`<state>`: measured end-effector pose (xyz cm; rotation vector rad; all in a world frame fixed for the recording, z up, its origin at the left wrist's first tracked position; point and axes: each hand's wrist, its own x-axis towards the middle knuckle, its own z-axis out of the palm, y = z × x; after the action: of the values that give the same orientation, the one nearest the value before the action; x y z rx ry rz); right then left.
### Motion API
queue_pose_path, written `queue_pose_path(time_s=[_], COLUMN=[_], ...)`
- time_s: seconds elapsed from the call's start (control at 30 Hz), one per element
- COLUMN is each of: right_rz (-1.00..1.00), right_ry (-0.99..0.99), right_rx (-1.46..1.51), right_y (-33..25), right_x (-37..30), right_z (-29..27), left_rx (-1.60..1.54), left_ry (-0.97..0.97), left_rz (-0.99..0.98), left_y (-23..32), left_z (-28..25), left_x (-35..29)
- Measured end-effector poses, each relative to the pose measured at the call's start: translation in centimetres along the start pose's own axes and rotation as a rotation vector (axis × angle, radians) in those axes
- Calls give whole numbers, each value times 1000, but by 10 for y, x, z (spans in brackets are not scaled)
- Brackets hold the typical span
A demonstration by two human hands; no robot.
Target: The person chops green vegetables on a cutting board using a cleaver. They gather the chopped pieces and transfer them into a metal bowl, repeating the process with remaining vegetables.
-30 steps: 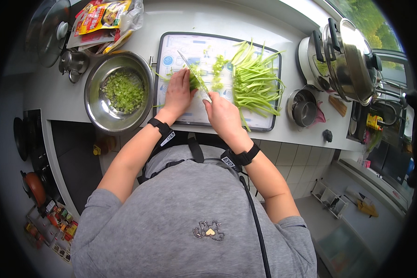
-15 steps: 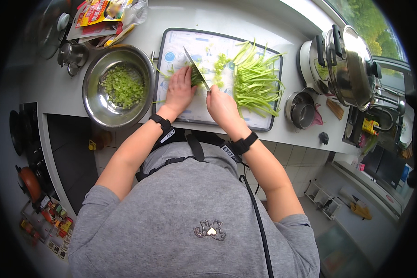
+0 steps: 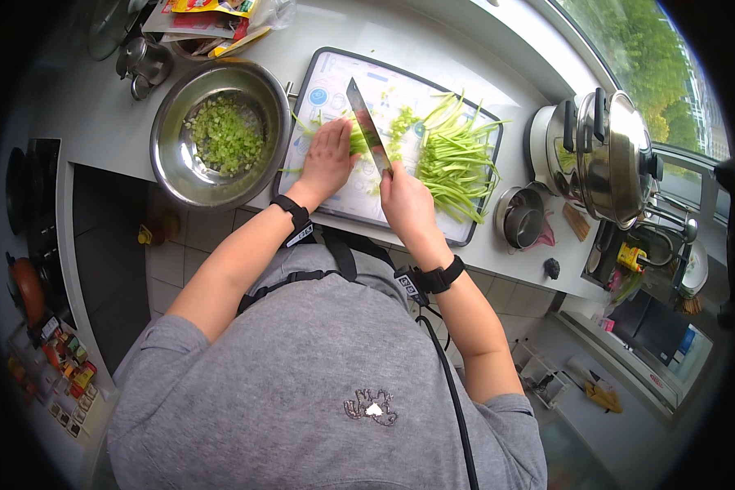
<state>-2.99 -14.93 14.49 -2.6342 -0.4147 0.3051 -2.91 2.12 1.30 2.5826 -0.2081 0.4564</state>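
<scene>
My right hand [image 3: 408, 202] grips the handle of a kitchen knife [image 3: 370, 126], its blade slanting up and left over the cutting board [image 3: 343, 200]. Just left of the blade, my left hand [image 3: 327, 159] lies with its fingers together on a small bunch of thin green stalks [image 3: 358, 140], holding them against the board; part of the bunch is hidden under the fingers. Chopped green pieces [image 3: 402, 124] are scattered right of the knife. Farther right lies a larger pile of long green stalks [image 3: 457, 159], some reaching over the board's edge.
Left of the board stands a steel bowl [image 3: 162, 147] with chopped green pieces [image 3: 227, 137] in it. Food packets [image 3: 212, 24] and a small metal pot [image 3: 145, 59] sit behind it. At the right are a large steamer pot [image 3: 621, 155], small metal bowls [image 3: 521, 222] and the window [image 3: 645, 65].
The knife's blade has tilted to show more of its flat side and stands slightly apart from my left fingers. My left hand still holds the stalks. The whole view has turned a little.
</scene>
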Motion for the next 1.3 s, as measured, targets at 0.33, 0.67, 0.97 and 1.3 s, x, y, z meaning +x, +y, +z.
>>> queue_pose_path(time_s=[0.33, 0.67, 0.97, 1.3], right_rz=[12, 88, 41, 81], right_ry=[-47, -15, -95, -15], right_rx=[-68, 57, -67, 63], right_y=[-4, 13, -6, 11], right_x=[7, 26, 14, 23], right_z=[17, 36, 6, 32], left_rx=[-60, -133, -124, -103], left_ry=[9, 127, 149, 167], left_rz=[-56, 6, -48, -46], left_y=[1, -9, -4, -4], left_z=[0, 5, 4, 3], left_x=[-2, -4, -4, -4])
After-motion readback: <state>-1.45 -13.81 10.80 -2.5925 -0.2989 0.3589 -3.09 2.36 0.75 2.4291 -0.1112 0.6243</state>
